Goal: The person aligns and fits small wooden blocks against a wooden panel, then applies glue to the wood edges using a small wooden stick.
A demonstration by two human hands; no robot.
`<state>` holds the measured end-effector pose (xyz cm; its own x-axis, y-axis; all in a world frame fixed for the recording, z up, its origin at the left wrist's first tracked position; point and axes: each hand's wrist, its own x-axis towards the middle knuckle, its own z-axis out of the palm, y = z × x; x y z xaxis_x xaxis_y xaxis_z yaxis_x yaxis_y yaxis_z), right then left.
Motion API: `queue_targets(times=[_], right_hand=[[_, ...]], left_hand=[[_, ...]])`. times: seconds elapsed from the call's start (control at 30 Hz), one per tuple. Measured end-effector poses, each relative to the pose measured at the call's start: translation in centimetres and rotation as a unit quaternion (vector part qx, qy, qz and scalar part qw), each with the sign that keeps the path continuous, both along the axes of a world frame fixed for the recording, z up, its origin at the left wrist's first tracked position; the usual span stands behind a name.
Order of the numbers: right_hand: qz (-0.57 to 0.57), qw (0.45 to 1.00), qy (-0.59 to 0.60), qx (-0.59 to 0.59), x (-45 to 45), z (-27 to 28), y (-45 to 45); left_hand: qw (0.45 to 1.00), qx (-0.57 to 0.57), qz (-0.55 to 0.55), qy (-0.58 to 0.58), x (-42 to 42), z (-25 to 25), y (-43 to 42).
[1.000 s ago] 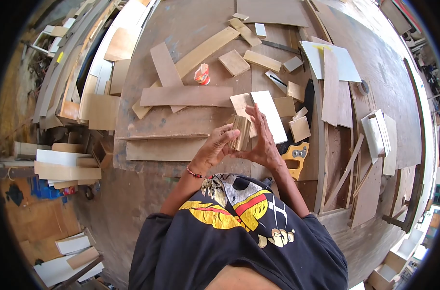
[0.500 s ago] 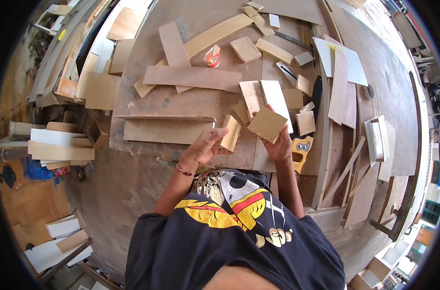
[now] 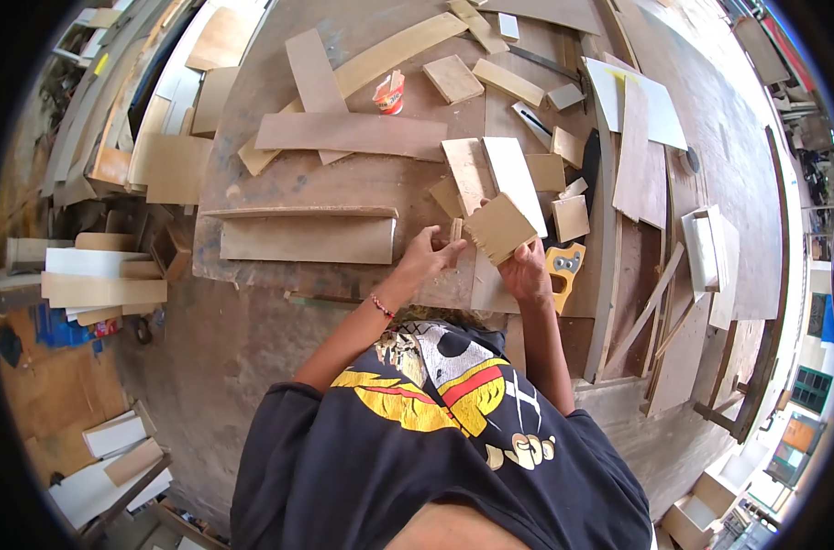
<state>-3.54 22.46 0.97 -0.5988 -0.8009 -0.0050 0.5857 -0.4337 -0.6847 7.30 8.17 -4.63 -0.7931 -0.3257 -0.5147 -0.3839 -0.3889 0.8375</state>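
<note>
My right hand (image 3: 527,273) grips a square wooden piece (image 3: 500,227) by its lower right corner; one edge of the piece looks rough. To its left, my left hand (image 3: 426,257) pinches a small wooden piece (image 3: 455,230), seen narrow side on and partly hidden by the fingers. The two pieces are close together above the workbench (image 3: 343,192). Beyond them lie a light brown board (image 3: 469,170) and a white board (image 3: 516,179). A saw with a yellow handle (image 3: 564,275) lies just right of my right hand.
Crossed wooden strips (image 3: 353,134) and a red and white cup (image 3: 389,94) lie farther back. A long ledged board (image 3: 307,238) is at the left. Several small blocks and a white panel (image 3: 651,115) lie at the right.
At first the pieces were held together; they came apart into separate hands. Since then my left hand's piece has turned to show its narrow side.
</note>
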Motion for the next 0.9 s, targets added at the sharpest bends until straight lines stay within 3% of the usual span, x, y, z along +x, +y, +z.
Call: queue_targets(times=[0.1, 0.17, 0.33, 0.43, 0.47, 0.53, 0.57, 0.6, 0.67, 0.7, 0.73, 0.8, 0.9], right_hand=[[0.016, 1.000, 0.025, 0.005, 0.6, -0.4, 0.2], [-0.011, 0.996, -0.084, -0.002, 1.1, -2.0, 0.4], [-0.027, 0.984, -0.174, -0.019, 2.5, -1.7, -1.0], [-0.005, 0.999, -0.021, 0.046, 3.4, 0.2, -2.3], [-0.003, 0.999, -0.023, 0.047, 3.9, 0.1, -2.8], [0.007, 0.983, 0.131, 0.129, 4.8, -0.1, -3.9], [0.016, 0.972, 0.186, 0.146, 5.2, -1.0, -4.3], [0.020, 0.972, 0.186, 0.145, 5.7, -0.9, -4.8], [0.059, 0.898, 0.297, 0.320, 6.8, -0.6, -5.6], [0.042, 0.864, 0.367, 0.343, 7.2, -1.3, -6.1], [0.047, 0.863, 0.369, 0.341, 7.4, -1.8, -6.4], [0.029, 0.830, 0.415, 0.373, 7.8, -2.3, -7.0], [0.027, 0.852, 0.390, 0.349, 8.2, -3.8, -7.4]], left_hand=[[0.999, 0.006, -0.023, -0.023, 0.1, 1.2, 0.0], [1.000, 0.019, -0.002, -0.005, 0.2, 1.6, 0.1], [0.997, -0.018, 0.030, 0.064, 0.7, -0.9, -0.3], [0.981, -0.178, -0.075, 0.014, 3.0, -0.4, -1.2], [0.981, -0.178, -0.074, 0.011, 4.2, 0.3, -1.4], [0.956, -0.288, -0.060, -0.016, 6.3, 1.9, -1.9], [0.956, -0.288, -0.057, -0.018, 7.0, 3.0, -2.3], [0.941, -0.326, -0.060, -0.065, 7.6, 4.3, -2.7], [0.924, -0.361, -0.058, -0.114, 8.6, 4.6, -3.5], [0.887, -0.452, -0.038, -0.090, 9.0, 4.3, -3.9], [0.840, -0.539, -0.019, -0.065, 9.3, 4.2, -4.3], [0.839, -0.537, -0.028, -0.079, 9.6, 3.8, -5.0], [0.795, -0.605, -0.030, -0.013, 9.7, 2.7, -5.8]])
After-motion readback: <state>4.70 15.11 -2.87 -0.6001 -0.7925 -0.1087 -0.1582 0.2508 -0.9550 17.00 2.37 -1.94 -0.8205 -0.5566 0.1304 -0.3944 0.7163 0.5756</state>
